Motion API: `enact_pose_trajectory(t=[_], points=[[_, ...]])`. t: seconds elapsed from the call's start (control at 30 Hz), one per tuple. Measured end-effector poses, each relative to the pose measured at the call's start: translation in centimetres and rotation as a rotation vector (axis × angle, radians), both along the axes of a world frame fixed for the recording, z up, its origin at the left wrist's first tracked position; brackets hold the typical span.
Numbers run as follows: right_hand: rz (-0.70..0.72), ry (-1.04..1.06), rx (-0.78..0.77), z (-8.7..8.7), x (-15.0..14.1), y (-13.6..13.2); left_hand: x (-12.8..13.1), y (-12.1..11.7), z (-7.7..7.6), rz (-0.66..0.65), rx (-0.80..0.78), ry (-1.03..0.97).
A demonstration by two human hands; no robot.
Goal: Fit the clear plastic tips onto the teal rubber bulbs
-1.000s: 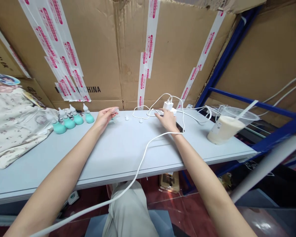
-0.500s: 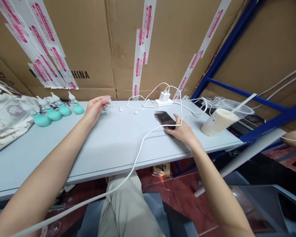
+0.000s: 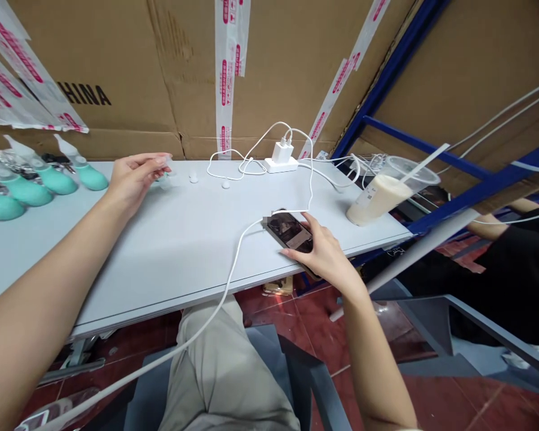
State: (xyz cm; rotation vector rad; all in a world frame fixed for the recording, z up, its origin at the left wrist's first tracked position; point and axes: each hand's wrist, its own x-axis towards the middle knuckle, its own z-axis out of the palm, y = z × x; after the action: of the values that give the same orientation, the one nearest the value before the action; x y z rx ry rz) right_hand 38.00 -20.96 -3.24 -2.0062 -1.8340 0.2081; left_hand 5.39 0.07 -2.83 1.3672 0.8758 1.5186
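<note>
My left hand is closed in a pinch on a small translucent piece above the back of the table. Just under those fingers is a clear, greenish item, partly hidden. Two small white pieces, one nearer and one farther right, lie beyond. My right hand grips a dark smartphone by its sides near the front edge, screen up and lit. A white cable passes over the phone's far end.
Several teal bulbs with clear nozzles stand at the left. A white charger sits on a power strip at the back. At the right, a cup of milky drink leans beside a blue frame. Another person's arm shows beyond.
My right hand moved from beside the charger, took hold of the phone and drew it toward the front edge. The left hand keeps its pinch. The view has turned right and down.
</note>
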Motion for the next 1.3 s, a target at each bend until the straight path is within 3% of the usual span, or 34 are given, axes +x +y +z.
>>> enact_pose_trajectory(t=[0.23, 0.47, 0.77, 0.93, 1.13, 1.3], points=[[-0.059, -0.043, 0.005, 0.0, -2.3, 2.1, -0.1, 0.4, -0.4, -0.011, -0.008, 0.001], [-0.035, -0.041, 0.021, 0.0, -2.0, 2.6, 0.0, 0.7, -0.6, 0.012, -0.018, 0.084], [-0.170, -0.022, 0.065, 0.0, -2.4, 3.4, -0.1, 0.8, -0.8, 0.051, 0.031, 0.145], [-0.080, -0.019, 0.048, 0.5, -0.9, 2.9, -0.1, 1.0, -1.1, 0.003, -0.023, 0.111], [0.227, 0.140, 0.014, 0.8, 3.5, 2.5, -0.3, 1.3, -1.4, 0.012, -0.024, 0.113], [0.241, 0.195, -0.008, -0.1, 5.2, 2.9, -0.2, 1.4, -1.9, 0.014, -0.032, 0.123]])
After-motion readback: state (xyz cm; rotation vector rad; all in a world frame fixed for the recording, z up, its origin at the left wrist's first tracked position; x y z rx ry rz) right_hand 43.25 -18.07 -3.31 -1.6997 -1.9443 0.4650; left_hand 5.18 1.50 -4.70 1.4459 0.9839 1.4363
